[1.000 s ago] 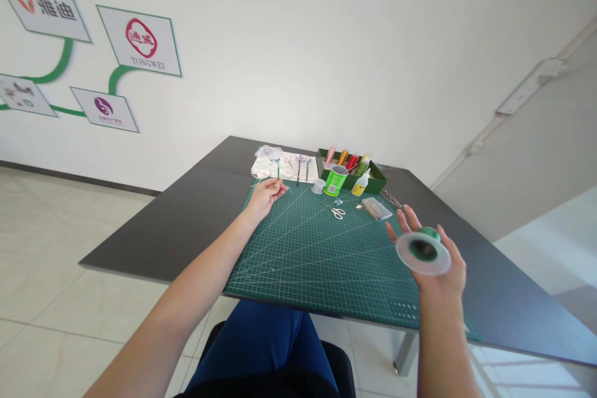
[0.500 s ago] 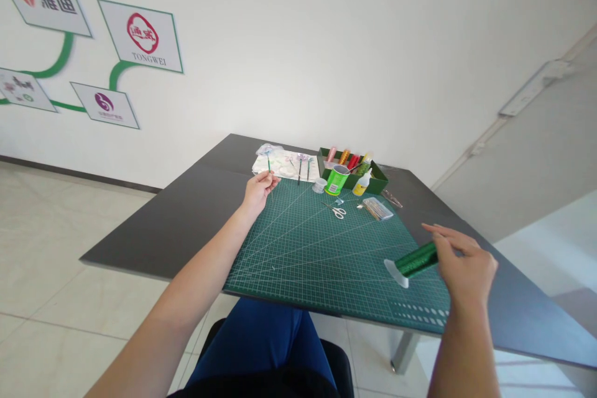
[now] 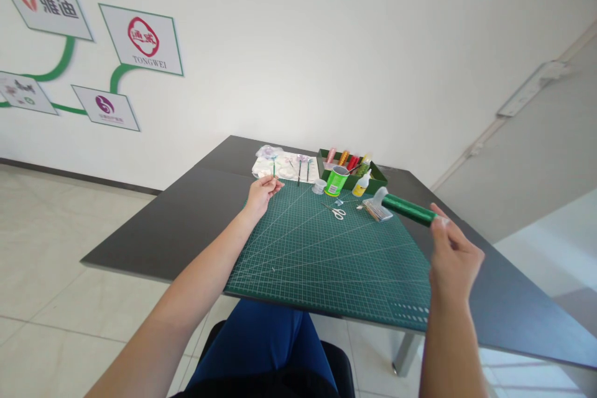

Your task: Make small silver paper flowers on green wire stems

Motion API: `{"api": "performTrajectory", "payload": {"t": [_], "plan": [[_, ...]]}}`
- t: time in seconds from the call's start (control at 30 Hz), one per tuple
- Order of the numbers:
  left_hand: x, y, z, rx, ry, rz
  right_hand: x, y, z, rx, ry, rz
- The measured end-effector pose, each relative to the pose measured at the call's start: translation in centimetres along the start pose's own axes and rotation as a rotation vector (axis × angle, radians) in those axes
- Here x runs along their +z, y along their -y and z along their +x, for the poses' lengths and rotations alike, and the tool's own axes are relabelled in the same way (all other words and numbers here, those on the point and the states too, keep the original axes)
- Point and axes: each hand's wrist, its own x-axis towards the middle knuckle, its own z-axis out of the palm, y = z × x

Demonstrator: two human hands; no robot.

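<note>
My left hand (image 3: 262,194) is closed in a pinch over the far left part of the green cutting mat (image 3: 317,255). A thin green stick (image 3: 274,167) stands upright from its fingertips; its top blends into the things behind. At the right, my right hand (image 3: 454,254) grips one end of a shiny green roll (image 3: 410,210), raised above the mat and pointing left. Clear plastic flares from the roll's free end, which overlaps in view a clear case of thin sticks (image 3: 379,210). White-handled scissors (image 3: 336,212) lie between the hands.
At the back stand a dark green box (image 3: 379,183) with pink, gold and red rolls, a green can (image 3: 336,181), a glue bottle (image 3: 362,183) and a small clear cup (image 3: 319,186). Two dark sticks lie on white paper (image 3: 285,166) beside a crumpled plastic bag (image 3: 269,151).
My right hand has swung the green roll upward, so its free end has moved from low over the mat to near the clear case. My left hand has shifted slightly right and down.
</note>
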Motion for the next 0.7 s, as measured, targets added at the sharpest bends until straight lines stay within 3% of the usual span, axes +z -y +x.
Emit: {"api": "performTrajectory", "payload": {"t": [0.1, 0.23, 0.33, 0.43, 0.53, 0.6, 0.7], "plan": [[0.0, 0.0, 0.1, 0.008, -0.006, 0.007, -0.5, -0.2, 0.0, -0.209, 0.012, -0.410], [0.0, 0.0, 0.1, 0.012, -0.007, 0.012, -1.2, -0.5, 0.1, -0.273, 0.098, -0.553], [0.1, -0.1, 0.0, 0.009, -0.016, 0.012, -1.3, -0.8, 0.1, -0.210, 0.209, -0.402], [0.1, -0.2, 0.0, 0.008, -0.026, 0.016, -1.0, -0.6, 0.1, 0.004, 0.274, -0.082], [0.1, -0.2, 0.0, 0.011, -0.030, 0.021, -0.4, 0.3, -0.1, 0.232, 0.238, 0.274], [0.1, -0.2, 0.1, 0.023, -0.048, 0.028, 0.0, 1.0, -0.3, 0.282, 0.196, 0.443], [-0.1, -0.1, 0.3, 0.043, -0.095, 0.049, 0.4, 1.9, -0.3, 0.248, 0.132, 0.560]]}}
